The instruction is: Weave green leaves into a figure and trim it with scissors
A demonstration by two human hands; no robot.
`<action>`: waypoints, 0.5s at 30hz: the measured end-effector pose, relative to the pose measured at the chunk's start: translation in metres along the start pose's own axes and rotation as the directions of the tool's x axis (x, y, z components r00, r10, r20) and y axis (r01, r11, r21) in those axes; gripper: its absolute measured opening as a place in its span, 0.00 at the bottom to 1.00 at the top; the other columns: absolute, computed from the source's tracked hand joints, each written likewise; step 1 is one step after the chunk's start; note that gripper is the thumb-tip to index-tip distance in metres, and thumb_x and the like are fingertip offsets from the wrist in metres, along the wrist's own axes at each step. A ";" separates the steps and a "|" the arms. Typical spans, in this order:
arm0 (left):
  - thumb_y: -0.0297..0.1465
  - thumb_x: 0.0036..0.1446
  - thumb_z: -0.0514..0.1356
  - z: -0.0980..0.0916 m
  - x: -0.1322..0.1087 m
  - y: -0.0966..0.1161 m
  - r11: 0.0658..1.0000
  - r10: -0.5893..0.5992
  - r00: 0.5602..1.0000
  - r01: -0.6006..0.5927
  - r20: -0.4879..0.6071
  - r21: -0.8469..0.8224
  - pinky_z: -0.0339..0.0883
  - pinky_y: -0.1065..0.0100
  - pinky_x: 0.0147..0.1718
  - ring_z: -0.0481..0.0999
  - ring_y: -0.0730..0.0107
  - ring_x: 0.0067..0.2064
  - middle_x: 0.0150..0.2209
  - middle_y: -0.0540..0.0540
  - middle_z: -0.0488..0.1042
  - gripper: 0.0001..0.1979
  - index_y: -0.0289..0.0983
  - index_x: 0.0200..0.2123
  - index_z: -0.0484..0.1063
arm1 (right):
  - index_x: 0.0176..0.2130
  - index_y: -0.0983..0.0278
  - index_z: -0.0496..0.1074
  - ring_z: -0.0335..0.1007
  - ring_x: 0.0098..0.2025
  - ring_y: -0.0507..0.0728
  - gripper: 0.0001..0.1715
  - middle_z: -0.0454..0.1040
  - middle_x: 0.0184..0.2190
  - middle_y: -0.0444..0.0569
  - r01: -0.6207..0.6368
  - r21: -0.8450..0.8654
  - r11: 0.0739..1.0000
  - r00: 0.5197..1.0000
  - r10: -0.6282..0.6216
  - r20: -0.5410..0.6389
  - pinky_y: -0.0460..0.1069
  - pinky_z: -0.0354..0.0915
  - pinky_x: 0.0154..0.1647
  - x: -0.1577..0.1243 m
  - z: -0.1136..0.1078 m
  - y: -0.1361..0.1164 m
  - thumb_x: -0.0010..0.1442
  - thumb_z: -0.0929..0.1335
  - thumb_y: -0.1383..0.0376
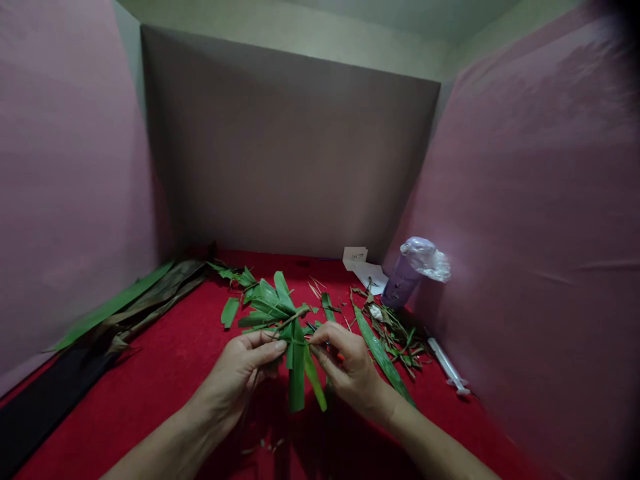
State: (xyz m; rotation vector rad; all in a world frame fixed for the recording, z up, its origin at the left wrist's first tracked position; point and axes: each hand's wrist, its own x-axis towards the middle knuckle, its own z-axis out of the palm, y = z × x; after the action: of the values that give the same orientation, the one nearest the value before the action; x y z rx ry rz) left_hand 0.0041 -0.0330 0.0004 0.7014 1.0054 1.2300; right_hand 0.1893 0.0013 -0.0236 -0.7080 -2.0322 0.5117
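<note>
My left hand point(253, 363) pinches a bundle of green leaf strips point(297, 377) from the left, thumb on top. Leaf strips hang down from the bundle, one of them yellowish green. My right hand point(345, 357) is closed at the bundle's right side, its thumb and forefinger pressed together at the strips. What exactly lies between those fingertips is too small to make out. A brown stem point(295, 319) crosses the top of the bundle. Beyond the hands lies a pile of cut green leaves point(267, 300). Something with a red part shows under my right hand, mostly hidden.
Long leaves point(125, 300) lie along the left wall above a black strip point(55, 407). On the right are a long leaf point(383, 357), a heap of twigs point(400, 330), a plastic syringe point(449, 365) and a purple cup point(400, 280) with clear plastic. White papers point(370, 275) lie behind on the red cloth point(165, 373).
</note>
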 end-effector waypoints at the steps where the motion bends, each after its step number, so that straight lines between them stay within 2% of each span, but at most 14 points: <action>1: 0.25 0.37 0.69 0.000 0.003 -0.001 1.000 -0.002 1.000 0.002 -0.006 0.003 0.68 0.73 0.24 0.72 0.75 0.23 0.22 0.48 0.74 0.08 0.32 0.23 0.74 | 0.34 0.64 0.66 0.62 0.30 0.52 0.05 0.66 0.27 0.46 0.011 -0.006 1.000 1.000 -0.011 -0.009 0.47 0.59 0.32 -0.002 0.000 0.001 0.59 0.62 0.72; 4: 0.26 0.38 0.69 -0.002 0.010 -0.008 1.000 -0.006 1.000 0.006 0.025 0.002 0.68 0.72 0.27 0.74 0.73 0.25 0.23 0.46 0.75 0.08 0.32 0.25 0.75 | 0.34 0.64 0.65 0.62 0.29 0.53 0.06 0.65 0.27 0.46 0.032 -0.030 0.999 0.999 -0.033 -0.015 0.47 0.59 0.31 -0.008 0.000 0.005 0.59 0.61 0.72; 7: 0.26 0.42 0.67 -0.005 0.014 -0.020 1.000 -0.021 0.997 0.021 0.075 -0.006 0.68 0.71 0.29 0.74 0.72 0.26 0.24 0.45 0.76 0.06 0.31 0.25 0.75 | 0.35 0.63 0.64 0.62 0.30 0.54 0.06 0.65 0.27 0.47 0.059 -0.080 0.995 0.998 -0.057 0.033 0.48 0.58 0.31 -0.013 -0.001 0.010 0.58 0.61 0.73; 10: 0.26 0.43 0.67 -0.008 0.017 -0.027 0.997 -0.072 0.995 0.073 0.071 -0.010 0.67 0.72 0.29 0.74 0.73 0.26 0.24 0.46 0.76 0.05 0.31 0.25 0.74 | 0.36 0.63 0.63 0.62 0.31 0.55 0.07 0.66 0.29 0.48 0.087 -0.124 0.988 0.993 -0.075 0.096 0.49 0.57 0.31 -0.016 -0.002 0.016 0.57 0.61 0.74; 15: 0.26 0.43 0.67 -0.012 0.018 -0.027 0.996 -0.090 0.995 0.090 0.054 -0.011 0.67 0.73 0.28 0.74 0.74 0.26 0.23 0.46 0.76 0.04 0.31 0.25 0.75 | 0.35 0.64 0.62 0.62 0.31 0.55 0.08 0.67 0.29 0.48 0.095 -0.149 0.984 0.991 -0.079 0.112 0.49 0.58 0.31 -0.019 0.002 0.020 0.55 0.61 0.75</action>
State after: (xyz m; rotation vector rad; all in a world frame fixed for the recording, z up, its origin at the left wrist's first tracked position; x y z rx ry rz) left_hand 0.0053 -0.0225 -0.0329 0.6680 0.9735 1.1332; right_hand 0.2017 0.0038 -0.0479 -0.6924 -2.2097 0.3507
